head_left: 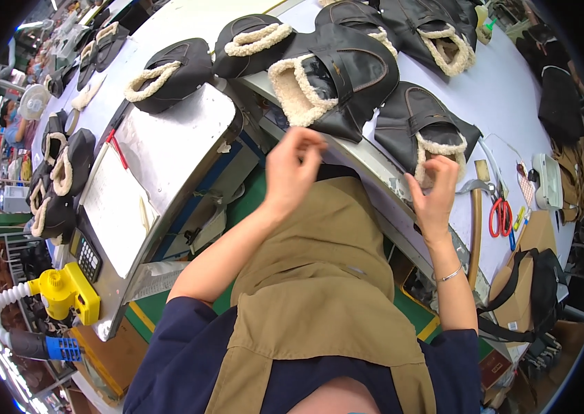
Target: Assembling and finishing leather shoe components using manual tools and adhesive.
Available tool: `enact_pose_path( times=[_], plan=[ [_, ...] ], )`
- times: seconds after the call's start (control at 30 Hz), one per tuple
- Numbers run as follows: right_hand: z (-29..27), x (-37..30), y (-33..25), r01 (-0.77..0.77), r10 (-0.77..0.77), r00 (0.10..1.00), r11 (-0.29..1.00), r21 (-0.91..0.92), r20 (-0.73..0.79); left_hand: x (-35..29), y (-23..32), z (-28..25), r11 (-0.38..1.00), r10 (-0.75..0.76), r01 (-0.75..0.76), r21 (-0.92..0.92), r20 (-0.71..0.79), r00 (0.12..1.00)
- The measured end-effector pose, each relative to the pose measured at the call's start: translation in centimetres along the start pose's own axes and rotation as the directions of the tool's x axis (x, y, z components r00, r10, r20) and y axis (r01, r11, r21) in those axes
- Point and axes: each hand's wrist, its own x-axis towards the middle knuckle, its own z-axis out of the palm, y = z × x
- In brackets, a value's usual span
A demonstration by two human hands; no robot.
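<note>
- The left hand [292, 169] is raised above the lap, in front of the near edge of the white desk [506, 96]; its fingers [304, 141] are curled in with the tips drawn close, and nothing can be made out between them.
- The right hand [435, 196] is held at the desk's near edge, its fingers [444, 169] loosely bent and slightly spread, touching or just short of the cream fleece collar of the black leather slipper boot with fleece lining [419, 124]; actual contact cannot be told.
- That boot lies on the desk directly beyond the right hand, its collar opening turned toward the person and its long axis running away toward the upper left.
- A larger black fleece-lined boot with a strap [337, 79] lies just beyond the left hand, its woolly opening facing left and its length running to the right.
- The right hand is the nearer one to a boot; the left is apart from the larger boot.
- More black fleece-trimmed boots [168, 72] are lined along the desk farther off.
- Red-handled scissors [500, 215] lie on the desk to the right of the right hand.
- A tan apron [319, 290] covers the lap; a yellow blower [64, 293] sits at the lower left.
</note>
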Motion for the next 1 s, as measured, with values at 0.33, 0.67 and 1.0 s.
enact_pose_path(
  times=[0.33,0.67,1.0],
  plan=[
    [0.3,0.9,3.5,0.026,-0.012,0.988,0.995,-0.095,0.153,7.3,-4.8,-4.2,0.536,0.474,-0.445,0.717,0.18,0.862],
    [-7.2,6.9,0.9,-0.128,0.397,0.678,0.893,-0.433,0.619,7.8,1.7,-3.8,0.673,0.559,-0.65,0.353,0.333,0.76],
    [-1.4,5.2,-7.1,-0.147,-0.028,0.826,0.953,0.263,0.563,4.3,1.4,1.1,0.672,0.567,-0.682,0.287,0.393,0.724]
  ],
)
